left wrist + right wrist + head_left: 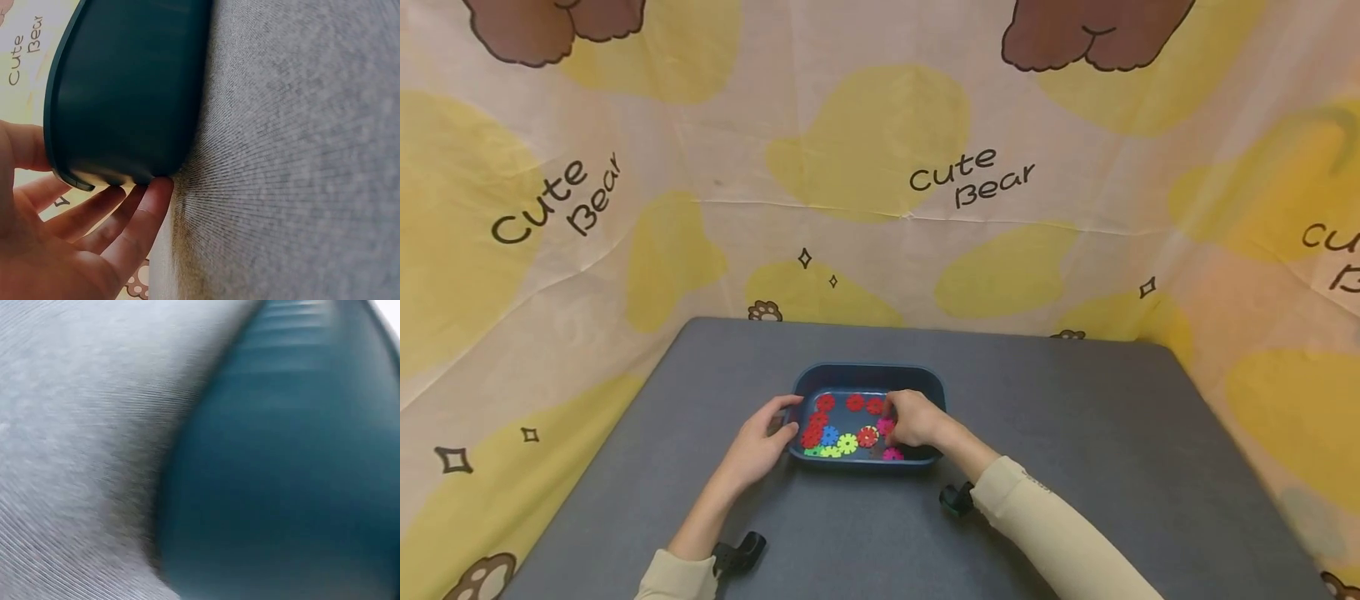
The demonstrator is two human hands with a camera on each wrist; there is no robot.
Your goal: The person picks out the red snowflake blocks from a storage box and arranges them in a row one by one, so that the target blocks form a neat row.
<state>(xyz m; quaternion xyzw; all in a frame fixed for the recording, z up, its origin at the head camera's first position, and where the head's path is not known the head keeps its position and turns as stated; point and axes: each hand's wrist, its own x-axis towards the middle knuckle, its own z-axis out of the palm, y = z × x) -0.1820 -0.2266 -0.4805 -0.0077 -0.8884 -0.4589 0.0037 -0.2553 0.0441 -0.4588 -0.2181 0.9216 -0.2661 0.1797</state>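
Note:
A dark blue plastic tub [868,463] holds several flower-shaped plastic discs. Red discs [812,435] are mostly along its left side, with a blue disc [829,435] and yellow-green discs [847,443] beside them. My left hand [760,446] grips the tub's left end; in the left wrist view the thumb is at the rim and the fingertips press the outer wall. Inside the right half, my right hand [916,418] reaches down with bent fingers beside a pink disc [886,427]. Its fingertips are partly hidden, so I cannot tell whether they pinch a disc.
The tub stands on a grey table [1075,433]. A printed cloth [865,142] hangs behind the table and along both sides. Black wrist mounts [741,553] show under both forearms. The right wrist view shows the tub's outer wall [281,462], blurred.

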